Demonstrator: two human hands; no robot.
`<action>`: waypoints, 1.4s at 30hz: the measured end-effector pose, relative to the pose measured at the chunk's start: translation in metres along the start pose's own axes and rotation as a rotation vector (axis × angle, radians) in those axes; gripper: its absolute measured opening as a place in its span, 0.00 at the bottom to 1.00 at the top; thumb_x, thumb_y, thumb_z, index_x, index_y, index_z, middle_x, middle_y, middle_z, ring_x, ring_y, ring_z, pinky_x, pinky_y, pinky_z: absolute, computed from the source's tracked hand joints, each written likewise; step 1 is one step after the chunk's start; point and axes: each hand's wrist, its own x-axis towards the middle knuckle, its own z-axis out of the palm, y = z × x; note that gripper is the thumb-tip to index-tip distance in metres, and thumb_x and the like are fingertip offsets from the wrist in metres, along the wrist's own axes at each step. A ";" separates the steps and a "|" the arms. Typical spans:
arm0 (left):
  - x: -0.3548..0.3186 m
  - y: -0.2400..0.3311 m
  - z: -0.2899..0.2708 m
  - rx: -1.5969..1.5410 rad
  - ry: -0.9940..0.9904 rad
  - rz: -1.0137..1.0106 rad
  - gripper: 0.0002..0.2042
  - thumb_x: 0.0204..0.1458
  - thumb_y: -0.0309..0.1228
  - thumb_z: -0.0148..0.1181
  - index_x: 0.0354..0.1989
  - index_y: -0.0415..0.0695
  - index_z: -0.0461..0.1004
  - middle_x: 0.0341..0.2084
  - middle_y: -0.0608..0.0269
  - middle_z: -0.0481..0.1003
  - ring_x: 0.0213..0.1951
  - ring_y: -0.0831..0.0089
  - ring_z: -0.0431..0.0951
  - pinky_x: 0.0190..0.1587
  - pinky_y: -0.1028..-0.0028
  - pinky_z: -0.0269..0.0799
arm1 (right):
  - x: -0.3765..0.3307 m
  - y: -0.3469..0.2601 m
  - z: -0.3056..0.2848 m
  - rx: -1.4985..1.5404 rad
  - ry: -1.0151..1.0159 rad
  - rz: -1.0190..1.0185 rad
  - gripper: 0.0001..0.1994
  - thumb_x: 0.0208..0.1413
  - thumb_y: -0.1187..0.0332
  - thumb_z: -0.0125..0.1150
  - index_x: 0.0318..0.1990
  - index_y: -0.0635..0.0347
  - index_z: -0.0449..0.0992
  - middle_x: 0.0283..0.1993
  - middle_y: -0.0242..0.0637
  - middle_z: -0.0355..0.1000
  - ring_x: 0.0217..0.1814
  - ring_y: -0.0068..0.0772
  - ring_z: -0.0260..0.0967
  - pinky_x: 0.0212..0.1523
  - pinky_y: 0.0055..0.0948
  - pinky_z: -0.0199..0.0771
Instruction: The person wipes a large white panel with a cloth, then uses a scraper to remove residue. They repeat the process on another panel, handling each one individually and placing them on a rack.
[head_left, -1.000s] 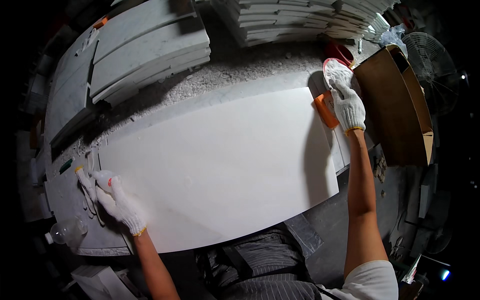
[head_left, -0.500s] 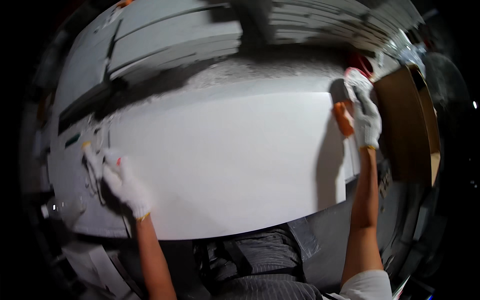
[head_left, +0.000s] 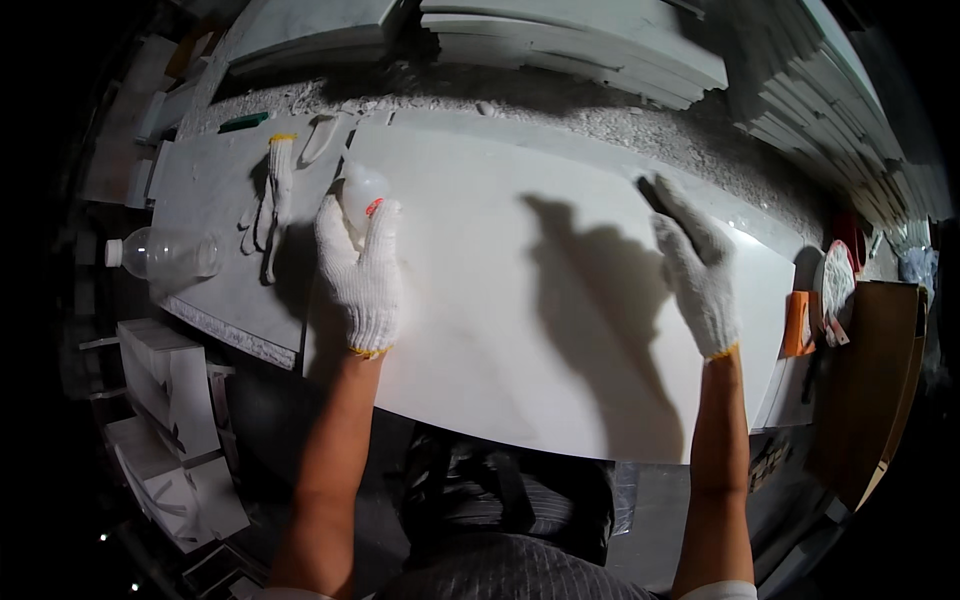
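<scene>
A large pale slab [head_left: 480, 290] lies flat in front of me, with a smooth whitish surface. In my gloved left hand [head_left: 358, 270], above the slab's left side, is a small translucent squeeze bottle [head_left: 366, 185] with a narrow nozzle and a red mark. The fingers are wrapped round it. My gloved right hand [head_left: 698, 265] hovers over the slab's right part, casting a long shadow. A slim dark piece [head_left: 651, 194] shows at its fingertips; its kind cannot be made out. The right fingers are close together round it.
Left of the slab lie a spare white glove [head_left: 279, 190], a green object [head_left: 243, 122] and a clear plastic bottle [head_left: 180, 254] on its side. At right are an orange block [head_left: 799, 323], a round white-smeared dish [head_left: 837, 283] and a cardboard box [head_left: 868, 385]. Stacked slabs [head_left: 570, 50] stand behind.
My right hand has come left from beside the round dish to over the slab. My left hand, with the squeeze bottle, is raised further over the slab. The view has turned.
</scene>
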 end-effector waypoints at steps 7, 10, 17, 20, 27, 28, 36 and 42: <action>0.003 -0.009 0.000 -0.043 0.016 0.030 0.24 0.52 0.25 0.65 0.56 0.31 0.65 0.46 0.54 0.72 0.46 0.70 0.73 0.52 0.72 0.68 | 0.040 0.004 0.072 -0.354 -0.061 -0.401 0.18 0.57 0.69 0.61 0.55 0.53 0.76 0.39 0.43 0.75 0.37 0.41 0.75 0.39 0.34 0.74; 0.003 -0.010 -0.001 0.023 0.042 0.026 0.24 0.51 0.24 0.66 0.55 0.31 0.66 0.46 0.55 0.72 0.46 0.71 0.72 0.52 0.71 0.68 | 0.044 -0.004 0.083 -0.481 -0.077 -0.468 0.18 0.56 0.68 0.61 0.55 0.48 0.76 0.34 0.40 0.74 0.33 0.42 0.74 0.33 0.36 0.73; 0.002 -0.016 -0.002 0.001 0.067 0.024 0.24 0.50 0.25 0.67 0.54 0.31 0.66 0.45 0.56 0.71 0.46 0.71 0.71 0.52 0.71 0.68 | 0.046 -0.010 0.091 -0.730 -0.070 -0.598 0.18 0.55 0.68 0.61 0.55 0.45 0.76 0.32 0.38 0.73 0.29 0.41 0.72 0.29 0.37 0.71; 0.003 -0.018 -0.003 0.035 0.062 0.037 0.24 0.50 0.25 0.68 0.54 0.32 0.66 0.45 0.56 0.71 0.45 0.71 0.71 0.51 0.71 0.69 | 0.043 -0.008 0.082 -0.605 -0.081 -0.556 0.19 0.55 0.69 0.61 0.56 0.49 0.76 0.32 0.41 0.73 0.31 0.42 0.72 0.33 0.35 0.71; 0.002 -0.016 -0.002 0.019 0.053 0.043 0.24 0.50 0.25 0.68 0.54 0.33 0.66 0.45 0.56 0.71 0.45 0.72 0.72 0.49 0.71 0.70 | 0.044 -0.005 0.079 -0.574 -0.167 -0.474 0.18 0.54 0.64 0.63 0.53 0.49 0.77 0.31 0.40 0.73 0.31 0.42 0.73 0.32 0.37 0.73; 0.002 -0.017 -0.003 0.034 0.053 0.051 0.24 0.50 0.25 0.68 0.55 0.33 0.66 0.45 0.56 0.71 0.45 0.72 0.72 0.49 0.71 0.70 | 0.045 -0.006 0.081 -0.587 -0.173 -0.473 0.18 0.54 0.64 0.62 0.53 0.50 0.77 0.31 0.41 0.72 0.30 0.43 0.73 0.32 0.37 0.73; 0.004 -0.015 0.000 0.068 0.042 0.066 0.25 0.51 0.26 0.67 0.55 0.32 0.65 0.46 0.55 0.71 0.46 0.71 0.71 0.52 0.70 0.68 | 0.060 -0.007 0.085 -0.567 -0.158 -0.566 0.16 0.56 0.61 0.60 0.53 0.49 0.77 0.32 0.42 0.72 0.31 0.45 0.73 0.32 0.38 0.74; 0.000 -0.018 -0.006 0.069 0.081 0.051 0.26 0.51 0.27 0.68 0.56 0.30 0.65 0.46 0.54 0.71 0.47 0.70 0.70 0.53 0.70 0.67 | 0.051 -0.012 0.086 -0.792 -0.258 -0.501 0.18 0.57 0.65 0.62 0.55 0.51 0.77 0.33 0.42 0.73 0.32 0.42 0.72 0.36 0.35 0.72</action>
